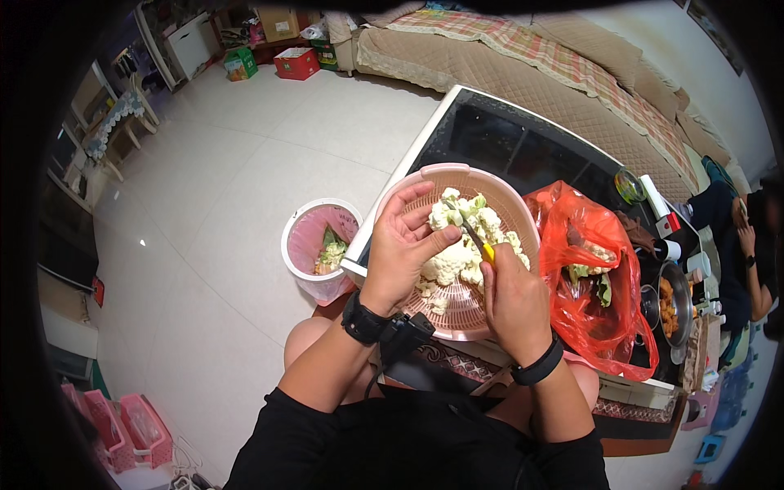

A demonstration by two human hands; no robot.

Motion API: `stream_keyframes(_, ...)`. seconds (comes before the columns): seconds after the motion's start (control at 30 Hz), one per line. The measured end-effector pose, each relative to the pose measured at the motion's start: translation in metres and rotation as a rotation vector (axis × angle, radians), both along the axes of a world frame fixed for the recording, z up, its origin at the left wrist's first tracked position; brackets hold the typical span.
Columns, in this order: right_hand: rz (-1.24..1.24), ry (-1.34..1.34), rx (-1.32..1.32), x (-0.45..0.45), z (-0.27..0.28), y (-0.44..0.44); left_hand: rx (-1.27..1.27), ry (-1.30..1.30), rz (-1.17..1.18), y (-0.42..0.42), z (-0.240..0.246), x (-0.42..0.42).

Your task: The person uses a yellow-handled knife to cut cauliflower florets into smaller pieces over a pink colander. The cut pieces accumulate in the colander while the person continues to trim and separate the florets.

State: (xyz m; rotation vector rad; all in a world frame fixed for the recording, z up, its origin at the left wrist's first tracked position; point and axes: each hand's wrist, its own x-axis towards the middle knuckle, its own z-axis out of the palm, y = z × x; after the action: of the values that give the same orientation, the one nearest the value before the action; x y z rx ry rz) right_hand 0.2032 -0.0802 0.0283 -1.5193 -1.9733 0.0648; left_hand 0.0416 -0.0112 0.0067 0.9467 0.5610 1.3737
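A pink plastic colander (397, 184) holding white cauliflower florets (450, 264) stands at the near edge of a black-topped table. My right hand (517, 294) grips the yellow handle of a knife (479, 241) over the colander. The knife's blade points up and left, against a cauliflower floret (445, 215). Beside that floret is my left hand (407, 245), palm up, its thumb and fingertips at the floret's left side. The fingers are parted, and whether they bear the floret cannot be told.
Left of the table stands a lined waste bin (291, 248) with vegetable trimmings. A red plastic bag (603, 337) with cauliflower lies right of the colander, near a metal pan (689, 306) of browned food. Another person (735, 263) sits at the far right. A sofa (490, 73) runs behind the table.
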Motion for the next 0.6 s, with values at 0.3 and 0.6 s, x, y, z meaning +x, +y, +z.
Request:
stream_keyframes(0.3,-0.029,0.011,0.060,-0.005,0.001,0.000,-0.041,-0.032,0.020,-0.003,-0.001,0.002)
stream_keyframes(0.6,-0.022,0.022,0.055,-0.004,-0.003,0.000,0.015,-0.016,-0.014,0.000,-0.009,0.000)
